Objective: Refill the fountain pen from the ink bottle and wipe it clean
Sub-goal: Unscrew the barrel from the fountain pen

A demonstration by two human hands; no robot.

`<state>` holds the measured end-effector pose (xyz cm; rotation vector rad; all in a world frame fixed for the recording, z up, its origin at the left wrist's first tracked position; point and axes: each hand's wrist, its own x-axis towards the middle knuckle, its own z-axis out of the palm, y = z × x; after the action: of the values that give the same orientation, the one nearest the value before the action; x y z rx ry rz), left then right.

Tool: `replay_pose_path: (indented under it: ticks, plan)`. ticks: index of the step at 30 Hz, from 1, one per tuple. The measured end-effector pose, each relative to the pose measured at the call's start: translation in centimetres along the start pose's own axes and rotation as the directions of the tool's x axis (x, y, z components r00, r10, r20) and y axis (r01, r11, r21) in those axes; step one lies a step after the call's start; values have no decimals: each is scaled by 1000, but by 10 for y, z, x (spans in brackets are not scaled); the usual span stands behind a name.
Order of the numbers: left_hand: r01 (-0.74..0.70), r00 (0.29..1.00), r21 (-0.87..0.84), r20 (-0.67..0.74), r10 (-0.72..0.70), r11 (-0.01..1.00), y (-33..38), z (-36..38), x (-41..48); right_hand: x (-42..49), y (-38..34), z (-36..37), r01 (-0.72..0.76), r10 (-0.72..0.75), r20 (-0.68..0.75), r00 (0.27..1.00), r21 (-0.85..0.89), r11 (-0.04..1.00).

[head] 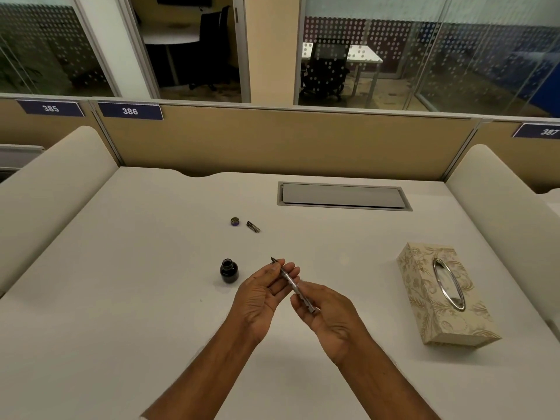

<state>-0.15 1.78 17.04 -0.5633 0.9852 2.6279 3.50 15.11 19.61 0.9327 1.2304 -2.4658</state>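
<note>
Both hands hold a slim metal fountain pen (291,281) above the white desk (121,298), nib pointing up and to the left. My left hand (260,298) grips the nib end with its fingertips. My right hand (327,316) pinches the rear end. A small dark ink bottle (228,270) stands uncapped just left of my left hand. Its round cap (235,221) lies farther back on the desk. Beside the cap lies a short metal pen part (253,227).
A patterned tissue box (442,294) with an oval metal-rimmed opening sits at the right. A grey cable hatch (344,196) is set into the desk at the back. Beige partitions (272,140) close off the rear and both sides.
</note>
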Motion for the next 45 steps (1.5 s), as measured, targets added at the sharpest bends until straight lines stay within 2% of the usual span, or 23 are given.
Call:
replay_pose_path:
  ticks: [9,19,28,45]
  plan:
    - [-2,1000,13,10,2,1000,2,-1,-1,-2,1,1,-69,68,17,998,70,995]
    - [23,999,66,28,-24,998,5,0,-2,-6,-3,1,-101,101,52,994,-2,995]
    - [37,999,78,35,-40,996,2,-4,-1,-9,-3,-1,-164,160,62,985,58,985]
    - [35,999,84,30,-38,996,-1,-6,2,-7,1,-4,-152,150,40,988,60,987]
